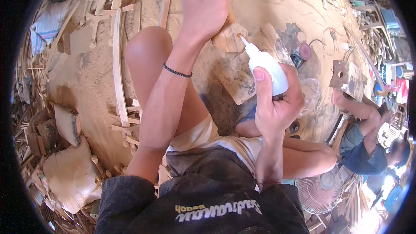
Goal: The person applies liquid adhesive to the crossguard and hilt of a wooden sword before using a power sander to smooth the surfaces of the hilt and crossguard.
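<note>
Okay, from my remote seat I have the right hand point(281, 99) wrapped snugly round a white squeeze bottle point(269, 71), its nozzle point(245, 41) at the near end of the wooden piece point(227, 39) ahead; contact I can't confirm. The left hand point(206, 8) grips that wood, fingers curled closed. I'd squeeze gently, bracing the wood. The bottle's opaque, its fill hidden; farther left, a bulging sack point(71, 171) conceals its contents.
</note>
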Demonstrator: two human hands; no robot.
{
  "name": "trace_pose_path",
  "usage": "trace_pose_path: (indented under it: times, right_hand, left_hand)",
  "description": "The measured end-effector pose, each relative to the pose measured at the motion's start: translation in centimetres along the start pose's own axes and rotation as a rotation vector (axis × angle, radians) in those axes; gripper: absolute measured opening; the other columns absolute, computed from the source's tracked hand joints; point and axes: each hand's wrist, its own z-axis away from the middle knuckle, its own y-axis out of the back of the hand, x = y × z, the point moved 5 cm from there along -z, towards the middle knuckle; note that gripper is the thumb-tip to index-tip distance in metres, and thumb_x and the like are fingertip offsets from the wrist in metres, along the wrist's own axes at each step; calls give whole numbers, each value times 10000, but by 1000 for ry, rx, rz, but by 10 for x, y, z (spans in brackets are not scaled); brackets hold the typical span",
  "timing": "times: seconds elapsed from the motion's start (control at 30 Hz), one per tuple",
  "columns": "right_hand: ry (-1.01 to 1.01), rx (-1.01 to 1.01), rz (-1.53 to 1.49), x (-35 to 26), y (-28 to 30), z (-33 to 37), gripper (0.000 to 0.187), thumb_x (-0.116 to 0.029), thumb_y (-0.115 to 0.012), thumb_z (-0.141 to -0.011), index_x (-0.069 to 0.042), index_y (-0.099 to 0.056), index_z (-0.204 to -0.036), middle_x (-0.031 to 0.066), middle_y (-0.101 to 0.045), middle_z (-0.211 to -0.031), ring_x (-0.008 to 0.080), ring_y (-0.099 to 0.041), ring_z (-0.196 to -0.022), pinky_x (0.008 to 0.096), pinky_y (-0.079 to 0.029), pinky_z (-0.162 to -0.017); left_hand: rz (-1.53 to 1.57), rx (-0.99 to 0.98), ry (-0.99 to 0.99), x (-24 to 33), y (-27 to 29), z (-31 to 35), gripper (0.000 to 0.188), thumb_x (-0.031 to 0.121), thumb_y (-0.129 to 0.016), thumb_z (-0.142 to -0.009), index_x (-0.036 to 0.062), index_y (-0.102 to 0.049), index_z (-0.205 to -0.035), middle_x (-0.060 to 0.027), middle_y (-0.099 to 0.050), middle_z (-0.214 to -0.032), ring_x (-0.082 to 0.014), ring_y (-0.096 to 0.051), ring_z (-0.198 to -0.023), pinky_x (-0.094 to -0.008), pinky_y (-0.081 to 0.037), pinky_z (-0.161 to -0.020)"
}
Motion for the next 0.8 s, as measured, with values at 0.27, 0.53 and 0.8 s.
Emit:
trace_pose_path:
  times: [0.27, 0.53, 0.8]
  right_hand:
    - [4, 16, -28, -1, 1, 4, 245, -223, -811, -969, 2, -730, -1027, 15, -695, -811, 68, -582, -720, 243, -465, -649]
    - [-41, -8, -16, -1, 4, 8, 267, -249, -805, -970, -3, -730, -1039, 19, -697, -820, 81, -589, -743, 255, -472, -670]
    - [-13, 9, -23, 4, 5, 14, 235, -203, -831, -935, -4, -712, -972, 49, -698, -772, 102, -617, -678, 274, -488, -617]
  left_hand:
    - [-22, -6, -33, 0, 3, -2, 109, -13, -601, -876, 89, -568, -899, 55, -513, -783, -45, -489, -666, -251, -376, -561]
    - [18, 11, 5, -5, 4, -2, 93, 35, -649, -902, 90, -584, -941, 55, -531, -795, -48, -501, -679, -247, -394, -582]
    - [23, -20, 50, -5, 7, -1, 81, 56, -659, -905, 93, -588, -920, 64, -531, -787, -44, -490, -676, -252, -388, -587]
